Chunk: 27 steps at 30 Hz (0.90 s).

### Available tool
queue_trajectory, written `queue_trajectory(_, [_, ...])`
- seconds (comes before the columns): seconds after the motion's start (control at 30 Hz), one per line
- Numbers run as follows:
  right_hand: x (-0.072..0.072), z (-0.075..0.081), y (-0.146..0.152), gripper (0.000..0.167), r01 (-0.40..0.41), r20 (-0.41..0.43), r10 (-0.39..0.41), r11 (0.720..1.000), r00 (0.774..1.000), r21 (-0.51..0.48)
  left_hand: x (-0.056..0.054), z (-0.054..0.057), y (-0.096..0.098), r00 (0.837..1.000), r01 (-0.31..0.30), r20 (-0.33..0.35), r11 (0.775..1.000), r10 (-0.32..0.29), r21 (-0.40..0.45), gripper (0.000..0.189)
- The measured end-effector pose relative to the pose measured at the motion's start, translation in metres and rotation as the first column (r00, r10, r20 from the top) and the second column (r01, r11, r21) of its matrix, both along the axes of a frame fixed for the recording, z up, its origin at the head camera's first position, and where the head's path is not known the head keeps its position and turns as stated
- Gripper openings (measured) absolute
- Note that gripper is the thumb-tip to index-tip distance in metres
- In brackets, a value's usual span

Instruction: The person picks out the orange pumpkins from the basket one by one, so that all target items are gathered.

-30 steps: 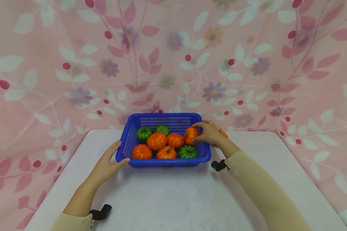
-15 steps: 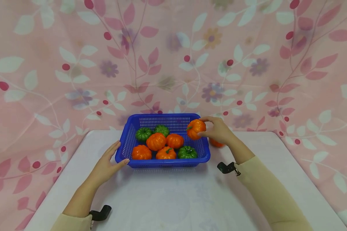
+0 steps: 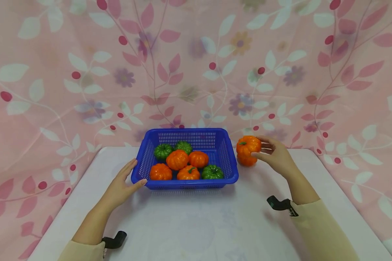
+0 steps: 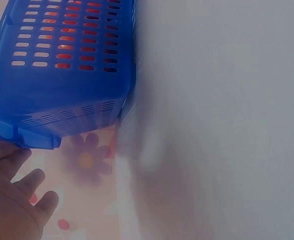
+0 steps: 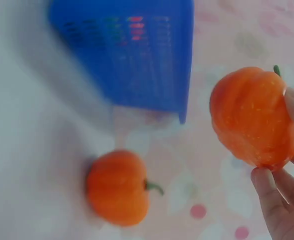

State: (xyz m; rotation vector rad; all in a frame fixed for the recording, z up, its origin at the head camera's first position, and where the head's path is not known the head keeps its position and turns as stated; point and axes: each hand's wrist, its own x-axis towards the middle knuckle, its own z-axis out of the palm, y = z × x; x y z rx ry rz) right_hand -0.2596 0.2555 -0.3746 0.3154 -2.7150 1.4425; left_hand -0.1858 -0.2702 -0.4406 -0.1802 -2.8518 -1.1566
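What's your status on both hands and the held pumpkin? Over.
Right hand holding orange pumpkin, raised beside basket. Left hand touching basket. Loose pumpkin on table nearby, possibly in the way if lowered.

Pumpkins (image 3: 177, 159) lie in a basket (image 3: 184, 184) on a desk (image 3: 196, 224) before a backdrop (image 3: 196, 79), left hand (image 3: 120, 186) at the basket's left end; rightward, the right hand (image 3: 277, 156) holds one pumpkin (image 3: 248, 145) above, perhaps before, another pumpkin (image 5: 118, 188).
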Motion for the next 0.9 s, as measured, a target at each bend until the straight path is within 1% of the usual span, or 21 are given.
queue_trajectory(0.1, [0.004, -0.007, 0.012, 0.075, 0.028, -0.029, -0.028, 1.0, 0.999, -0.013, 0.0, 0.0, 0.0, 1.0, 0.004, -0.004, 1.0, -0.004, -0.001, 0.092])
queue_trajectory(0.17, [0.006, -0.014, 0.019, 0.074, 0.039, -0.039, -0.041, 0.998, 0.998, -0.047, 0.001, 0.0, 0.0, 1.0, 0.004, -0.005, 1.0, -0.004, -0.001, 0.092])
queue_trajectory(0.23, [0.006, -0.023, 0.025, 0.073, 0.06, -0.043, -0.065, 0.994, 0.997, -0.093, 0.001, 0.001, 0.0, 1.0, 0.001, -0.001, 1.0, -0.001, -0.002, 0.092])
queue_trajectory(0.37, [0.001, -0.044, 0.037, 0.07, 0.135, -0.031, -0.142, 0.976, 0.989, -0.17, 0.001, 0.002, 0.001, 1.0, -0.007, 0.004, 1.0, 0.007, -0.002, 0.092])
queue_trajectory(0.47, [-0.003, -0.059, 0.046, 0.07, 0.196, -0.014, -0.202, 0.965, 0.979, -0.174, 0.001, 0.003, 0.002, 1.0, -0.007, 0.01, 1.0, 0.007, -0.002, 0.091])
queue_trajectory(0.6, [-0.009, -0.073, 0.057, 0.075, 0.236, 0.025, -0.235, 0.961, 0.972, -0.144, 0.001, 0.004, 0.002, 1.0, -0.006, 0.013, 1.0, 0.006, 0.004, 0.091])
queue_trajectory(0.73, [-0.016, -0.083, 0.065, 0.076, 0.263, 0.042, -0.259, 0.956, 0.965, -0.132, 0.001, 0.005, 0.002, 1.0, -0.005, 0.01, 1.0, 0.005, 0.002, 0.09])
queue_trajectory(0.9, [-0.022, -0.089, 0.07, 0.075, 0.288, 0.051, -0.284, 0.949, 0.958, -0.131, 0.002, 0.004, 0.001, 1.0, -0.002, 0.004, 1.0, 0.002, -0.004, 0.09])
